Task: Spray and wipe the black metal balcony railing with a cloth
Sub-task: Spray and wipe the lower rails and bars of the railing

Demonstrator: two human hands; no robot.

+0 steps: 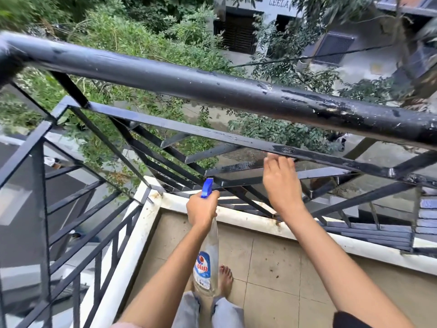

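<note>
Standing barefoot on the balcony tiles [283,268], a person held a spray bottle [206,256], left hand [201,209] fingers clamped round its neck, while the right hand [281,183] touched the wet railing [331,159] — fingers bent, any cloth hidden. A wet grip risked the bottle falling between crossing bars toward trees [142,43] below.

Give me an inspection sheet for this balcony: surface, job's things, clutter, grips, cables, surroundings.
Surface: tiled floor, spotted; white kerb, stained.
Job's things: top rail, paint chipped; flat bar, wet patch; spray bottle, blue trigger; cloth not seen.
Clutter: nothing seen.
Grips: left hand grips the bottle's neck; right hand reaches up, fingers touching the flat bar.
Cables: thin line beyond the railing, possibly a wire.
Surroundings: trees, grey building, ground well below.
</note>
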